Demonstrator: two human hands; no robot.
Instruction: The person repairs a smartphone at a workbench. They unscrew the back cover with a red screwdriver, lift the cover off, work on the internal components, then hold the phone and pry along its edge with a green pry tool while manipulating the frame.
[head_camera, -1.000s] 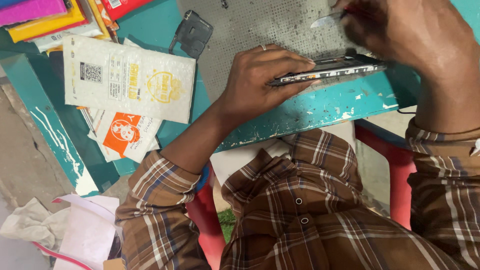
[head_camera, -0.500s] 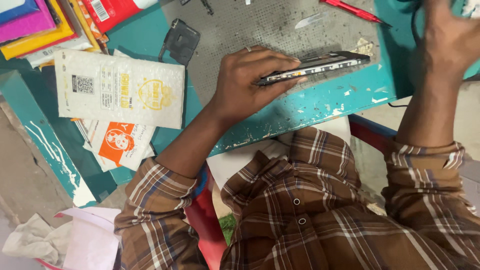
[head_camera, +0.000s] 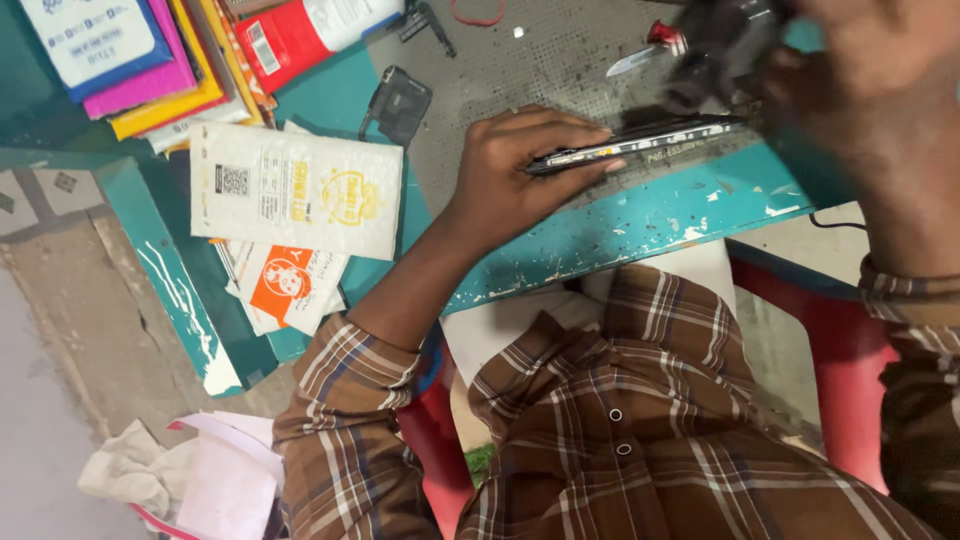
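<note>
On the grey mat, our left hand pins a phone on its edge, fingers closed along its upper side and thumb beneath. Our right hand comes in just right of that grip with a dark tool (blurred; whether those fingers are fully closed we cannot tell). We judge this the step of bringing the tool to the phone's far end; next calls for a steady brace and a careful tip. Beyond the grip lies a red-handled blade; left of it, a small dark part and white packets.
</note>
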